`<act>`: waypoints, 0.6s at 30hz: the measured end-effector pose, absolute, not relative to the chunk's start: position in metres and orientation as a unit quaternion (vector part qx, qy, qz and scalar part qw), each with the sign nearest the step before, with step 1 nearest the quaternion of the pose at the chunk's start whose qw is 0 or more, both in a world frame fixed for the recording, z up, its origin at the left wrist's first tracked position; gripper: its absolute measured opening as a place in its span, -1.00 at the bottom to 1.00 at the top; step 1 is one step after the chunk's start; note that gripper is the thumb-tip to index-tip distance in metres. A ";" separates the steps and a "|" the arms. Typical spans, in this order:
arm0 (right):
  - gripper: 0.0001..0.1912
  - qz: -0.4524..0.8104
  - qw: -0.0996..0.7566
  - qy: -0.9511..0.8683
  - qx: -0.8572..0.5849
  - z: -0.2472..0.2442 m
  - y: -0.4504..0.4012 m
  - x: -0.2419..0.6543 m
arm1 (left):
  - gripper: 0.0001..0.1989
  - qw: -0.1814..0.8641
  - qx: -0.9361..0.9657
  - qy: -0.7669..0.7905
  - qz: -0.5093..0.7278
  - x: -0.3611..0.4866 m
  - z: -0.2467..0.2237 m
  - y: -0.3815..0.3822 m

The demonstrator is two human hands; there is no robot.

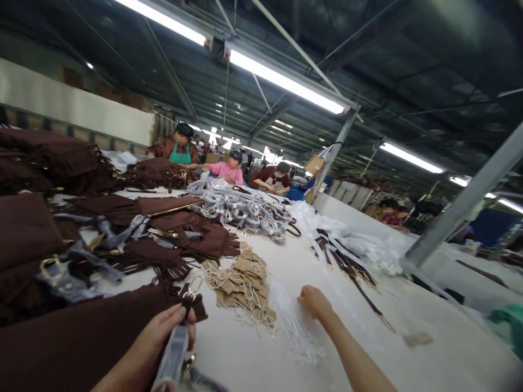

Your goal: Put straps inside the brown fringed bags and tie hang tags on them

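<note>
In my left hand (174, 326), the fingers are closed round a dark brown bag strap (171, 351) wrapped in clear plastic. A gold snap hook (193, 288) stands up from its end, above my thumb. My right hand (315, 302) is over the table with its fingers curled together; whether anything is in them I cannot make out. Just left of it lies a heap of thin clear plastic strands (292, 321). Beyond, between my hands, is a pile of brown paper tags (243, 280) with white strings. Dark brown fringed fabric (81, 326) spreads beside my left hand.
Plastic-wrapped coiled straps (245, 207) are heaped on the white table (241, 362). Fringed brown bags (175, 234) cover the left side. Loose dark straps (351, 264) and crumpled clear plastic (368, 247) lie right. Several people sit across the table. A metal post (461, 201) stands at right.
</note>
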State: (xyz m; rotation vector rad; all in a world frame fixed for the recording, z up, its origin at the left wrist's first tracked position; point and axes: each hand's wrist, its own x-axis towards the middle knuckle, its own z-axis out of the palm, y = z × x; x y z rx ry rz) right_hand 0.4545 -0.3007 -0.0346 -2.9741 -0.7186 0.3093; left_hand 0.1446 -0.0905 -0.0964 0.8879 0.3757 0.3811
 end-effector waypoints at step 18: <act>-0.71 0.091 0.278 -0.574 -0.765 -0.069 -0.253 0.400 | -0.55 0.761 0.468 0.281 0.350 0.151 -0.089 -0.090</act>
